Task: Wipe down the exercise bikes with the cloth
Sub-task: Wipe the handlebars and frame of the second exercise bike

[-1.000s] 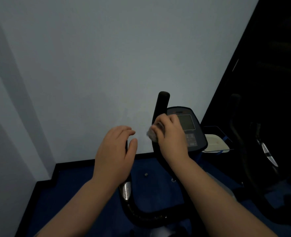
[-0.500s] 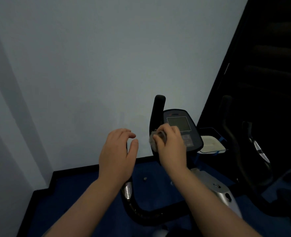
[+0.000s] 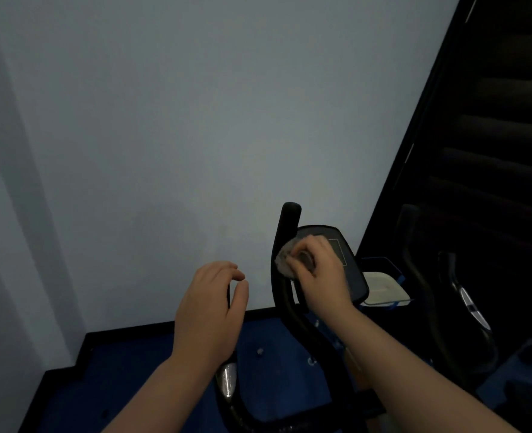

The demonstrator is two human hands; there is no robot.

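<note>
Cloth [image 3: 285, 260] was bunched in the right grip [image 3: 318, 270], fingers clamped on it, pressed to the console [image 3: 350, 273] face beside the upright handlebar [image 3: 289, 220]. Left grip [image 3: 210, 303] hovered apart from it, fingers loosely curled, empty. Step judged: console wipe; next likely needs sweeping across the remaining panel.

Dim, bluish light is falling evenly; the pale grey painted wall [image 3: 196, 120] is showing soft shadow bands at left, the right side is sinking into near-black, and wide-angle bending is curving the edges.
</note>
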